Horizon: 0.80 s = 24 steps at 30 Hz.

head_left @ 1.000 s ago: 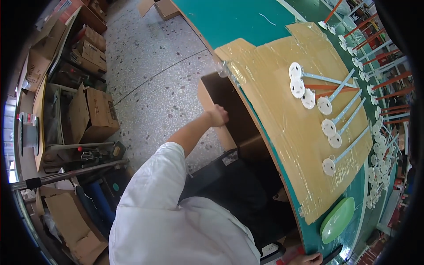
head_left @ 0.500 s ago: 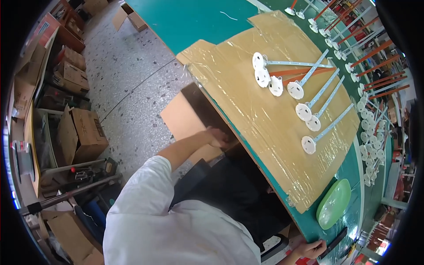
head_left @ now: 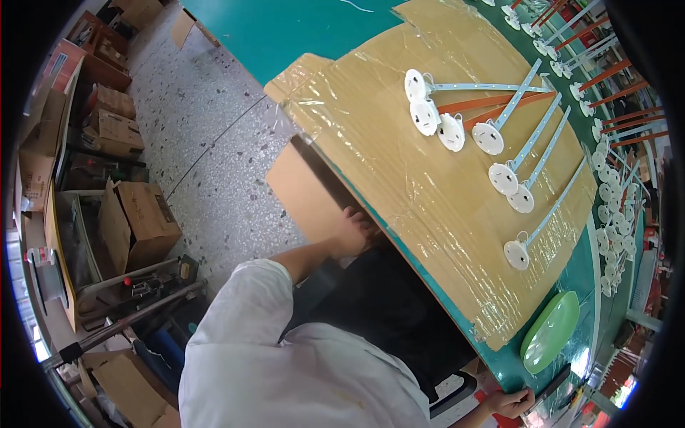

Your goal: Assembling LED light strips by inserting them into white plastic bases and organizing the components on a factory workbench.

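Observation:
My left hand (head_left: 351,234) reaches down beside the table edge, at the mouth of a cardboard box (head_left: 303,187). Its fingers look loosely bent and apart, with the tips partly in shadow; nothing shows in them. At the lower right, my right hand (head_left: 512,404) is curled closed at the table's edge, near a dark bar (head_left: 555,384). Whatever its fingers may hold is hidden. On the taped cardboard sheet (head_left: 399,171) lie several white round discs (head_left: 503,178) with long pale strips, some strips orange. The nearest disc (head_left: 516,255) lies apart from the others.
A green oval dish (head_left: 551,332) sits on the green tabletop (head_left: 300,32) at the near right. Many more discs with strips (head_left: 610,235) stand along the right side. Cartons (head_left: 146,222) and a metal rail (head_left: 128,321) line the left; dark cloth covers my lap.
The view has shifted a little. My left hand has moved slightly, its fingers showing more. The nearest disc now lies farther from its neighbours, with its wire loop showing. My right hand is more curled.

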{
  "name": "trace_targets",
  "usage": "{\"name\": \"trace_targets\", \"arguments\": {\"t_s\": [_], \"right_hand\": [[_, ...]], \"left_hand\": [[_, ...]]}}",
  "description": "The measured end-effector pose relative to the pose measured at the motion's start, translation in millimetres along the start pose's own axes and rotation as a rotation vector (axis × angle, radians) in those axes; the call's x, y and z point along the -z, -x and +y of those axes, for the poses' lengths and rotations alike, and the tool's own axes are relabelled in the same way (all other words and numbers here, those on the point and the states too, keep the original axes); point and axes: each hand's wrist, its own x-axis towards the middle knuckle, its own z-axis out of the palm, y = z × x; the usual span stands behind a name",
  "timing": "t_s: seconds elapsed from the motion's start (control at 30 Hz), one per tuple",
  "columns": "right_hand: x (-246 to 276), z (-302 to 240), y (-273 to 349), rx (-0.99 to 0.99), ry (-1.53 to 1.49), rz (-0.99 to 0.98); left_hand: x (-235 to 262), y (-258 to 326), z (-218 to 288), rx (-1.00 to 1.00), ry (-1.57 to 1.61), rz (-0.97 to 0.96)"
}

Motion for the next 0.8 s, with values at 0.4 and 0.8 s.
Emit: {"name": "trace_targets", "arguments": {"t_s": [0.4,0.8], "right_hand": [[-2,-21,-7,-0.053,-0.061,-0.009],[-2,-23,-6,-0.037,-0.044,-0.013]], "left_hand": [[29,-60,19,0.291,0.414,0.062],[80,46,-75,0.008,-0.63,-0.142]]}}
